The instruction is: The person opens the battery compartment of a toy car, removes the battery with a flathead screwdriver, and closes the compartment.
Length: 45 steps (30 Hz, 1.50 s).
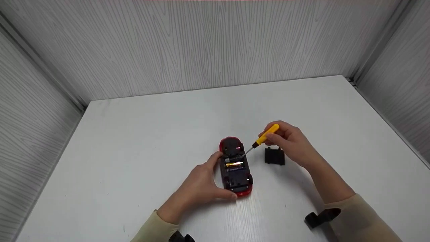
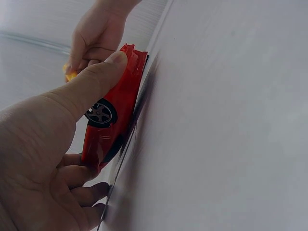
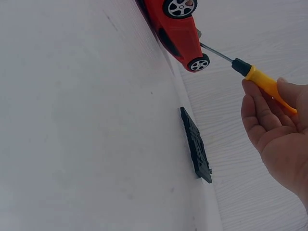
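A red toy car [image 1: 239,179] lies upside down on the white table, its dark underside facing up. Its battery compartment is uncovered, and a battery [image 1: 234,164] shows inside. My left hand [image 1: 201,183] grips the car from its left side, thumb at the near end and fingers toward the far end. In my right hand [image 1: 291,143] is a yellow-handled screwdriver [image 1: 267,135], pinched by the handle. The screwdriver's tip reaches into the far right part of the compartment; exactly what it touches is too small to tell. In the right wrist view the shaft meets the car's underside [image 3: 180,36].
A black battery cover [image 1: 274,156] lies flat on the table to the right of the car, below my right hand. Pale wood-grain panels [image 1: 215,47] stand along the back and both sides of the white table [image 1: 151,141].
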{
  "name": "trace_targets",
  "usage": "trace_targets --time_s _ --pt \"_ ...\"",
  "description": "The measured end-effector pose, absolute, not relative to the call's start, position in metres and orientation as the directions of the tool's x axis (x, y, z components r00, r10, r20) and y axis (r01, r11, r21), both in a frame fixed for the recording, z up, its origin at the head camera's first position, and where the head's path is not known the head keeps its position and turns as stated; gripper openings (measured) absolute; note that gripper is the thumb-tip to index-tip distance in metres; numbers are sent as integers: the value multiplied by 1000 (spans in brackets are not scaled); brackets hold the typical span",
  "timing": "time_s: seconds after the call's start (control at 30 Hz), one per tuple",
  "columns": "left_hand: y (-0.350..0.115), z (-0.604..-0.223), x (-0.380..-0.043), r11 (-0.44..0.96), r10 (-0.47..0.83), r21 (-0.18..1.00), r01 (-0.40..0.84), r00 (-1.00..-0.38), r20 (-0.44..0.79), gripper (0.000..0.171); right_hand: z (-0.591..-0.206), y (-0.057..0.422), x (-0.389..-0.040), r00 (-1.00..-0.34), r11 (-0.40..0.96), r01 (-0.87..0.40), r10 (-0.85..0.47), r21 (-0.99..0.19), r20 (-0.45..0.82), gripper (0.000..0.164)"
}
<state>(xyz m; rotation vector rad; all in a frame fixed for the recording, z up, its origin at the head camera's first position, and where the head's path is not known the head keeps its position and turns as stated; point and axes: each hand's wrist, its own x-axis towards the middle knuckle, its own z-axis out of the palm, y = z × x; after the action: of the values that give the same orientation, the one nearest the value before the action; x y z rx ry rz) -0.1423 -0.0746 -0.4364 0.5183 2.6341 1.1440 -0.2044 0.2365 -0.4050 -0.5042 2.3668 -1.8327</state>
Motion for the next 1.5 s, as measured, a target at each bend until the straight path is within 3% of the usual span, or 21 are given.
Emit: trace_targets --time_s 1.5 --pt "-76 -438 -142 626 407 745 230 -911 -60 129 -409 237 -206 -941 157 -168 -320 -973 111 26"
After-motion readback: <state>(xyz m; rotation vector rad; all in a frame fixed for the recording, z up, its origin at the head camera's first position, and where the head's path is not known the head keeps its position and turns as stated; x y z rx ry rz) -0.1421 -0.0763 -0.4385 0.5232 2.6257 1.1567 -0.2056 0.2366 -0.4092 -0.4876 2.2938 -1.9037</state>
